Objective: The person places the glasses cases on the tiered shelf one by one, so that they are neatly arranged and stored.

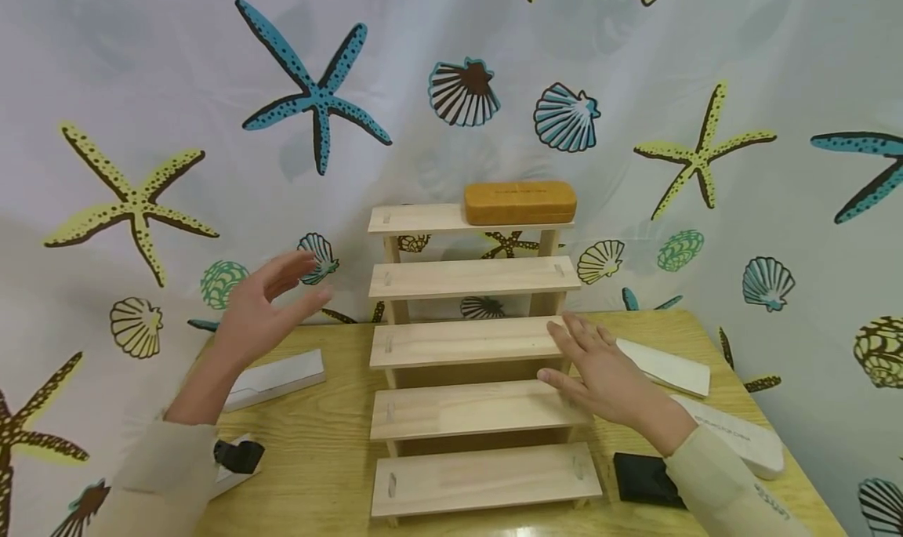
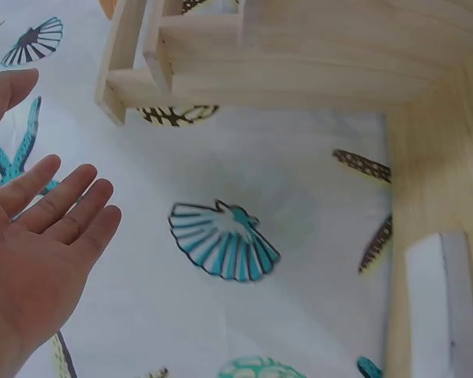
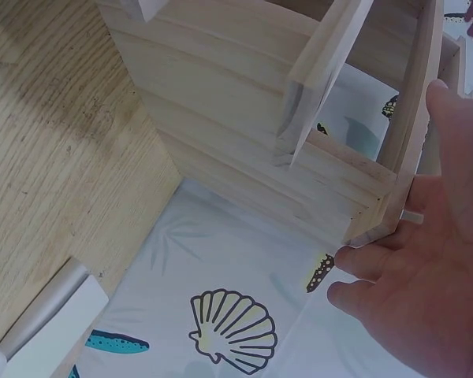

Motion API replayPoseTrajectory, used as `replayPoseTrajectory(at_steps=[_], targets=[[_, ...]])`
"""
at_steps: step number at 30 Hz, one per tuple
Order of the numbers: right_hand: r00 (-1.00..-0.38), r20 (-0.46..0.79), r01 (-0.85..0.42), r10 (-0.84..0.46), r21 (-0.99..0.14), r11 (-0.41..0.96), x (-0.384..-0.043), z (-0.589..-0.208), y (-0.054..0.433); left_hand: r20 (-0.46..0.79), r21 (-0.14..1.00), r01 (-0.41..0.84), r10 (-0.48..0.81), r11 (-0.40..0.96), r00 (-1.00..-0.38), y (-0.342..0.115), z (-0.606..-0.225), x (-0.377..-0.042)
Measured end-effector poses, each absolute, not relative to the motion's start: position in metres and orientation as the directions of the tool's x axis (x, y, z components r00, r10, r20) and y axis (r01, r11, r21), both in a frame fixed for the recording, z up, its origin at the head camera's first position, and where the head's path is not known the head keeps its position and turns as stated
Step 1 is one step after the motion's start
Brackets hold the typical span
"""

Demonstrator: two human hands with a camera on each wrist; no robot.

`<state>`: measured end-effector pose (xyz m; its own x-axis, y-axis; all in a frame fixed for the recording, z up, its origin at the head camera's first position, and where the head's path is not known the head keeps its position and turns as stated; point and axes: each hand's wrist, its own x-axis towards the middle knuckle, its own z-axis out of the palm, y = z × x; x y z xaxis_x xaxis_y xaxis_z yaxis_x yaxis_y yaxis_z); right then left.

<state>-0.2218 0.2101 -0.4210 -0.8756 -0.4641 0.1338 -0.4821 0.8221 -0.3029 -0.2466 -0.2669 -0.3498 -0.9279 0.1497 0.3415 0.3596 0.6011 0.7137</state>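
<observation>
A pale wooden five-step display rack (image 1: 469, 341) stands on the table, its boards rising toward the back. On the right part of its top board lies an orange-brown hard case (image 1: 520, 205), shaped like a glasses case. My left hand (image 1: 257, 310) is in the air left of the rack, holding nothing; the left wrist view shows its palm and spread fingers (image 2: 67, 209). At the right end of the middle board is my right hand (image 1: 607, 372), fingers extended over the board's end. In the right wrist view, its thumb and fingertips (image 3: 355, 260) are right at a board's edge.
A long white box (image 1: 278, 379) lies on the wooden table (image 1: 310, 451) left of the rack. To the right are another flat white box (image 1: 666, 367), a white case with lettering (image 1: 737, 435) and a black box (image 1: 643, 478) partly behind the right sleeve. A shell-and-starfish curtain (image 1: 423, 19) hangs behind.
</observation>
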Motion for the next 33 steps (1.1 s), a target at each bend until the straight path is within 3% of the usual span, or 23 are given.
replayPoseTrajectory(at_steps=[10, 16, 22, 25, 28, 33], targets=[[-0.876, 0.139, -0.482, -0.462, -0.297, 0.824, -0.223, -0.42, 0.21, 0.369, 0.684, 0.321, 0.069, 0.656, -0.927, -0.315, -0.399, -0.2], [-0.883, 0.127, -0.468, -0.452, -0.331, 0.819, -0.221, -0.42, 0.21, 0.3, 0.712, 0.222, -0.003, 0.666, -0.954, -0.345, -0.429, -0.17], [-0.883, 0.12, -0.466, -0.453, -0.332, 0.82, -0.219, -0.422, 0.21, 0.148, 0.737, 0.023, -0.128, 0.675, -0.981, -0.376, -0.456, -0.14], [-0.883, 0.123, -0.466, -0.452, -0.325, 0.823, -0.218, -0.422, 0.21, 0.013, 0.741, -0.122, -0.196, 0.66, -0.98, -0.39, -0.467, -0.128], [-0.883, 0.126, -0.468, -0.453, -0.325, 0.822, -0.218, -0.42, 0.21, -0.114, 0.735, -0.263, -0.268, 0.625, -0.957, -0.402, -0.476, -0.119], [-0.882, 0.128, -0.469, -0.453, -0.324, 0.821, -0.218, -0.418, 0.209, -0.216, 0.731, -0.409, -0.382, 0.547, -0.898, -0.413, -0.489, -0.113]])
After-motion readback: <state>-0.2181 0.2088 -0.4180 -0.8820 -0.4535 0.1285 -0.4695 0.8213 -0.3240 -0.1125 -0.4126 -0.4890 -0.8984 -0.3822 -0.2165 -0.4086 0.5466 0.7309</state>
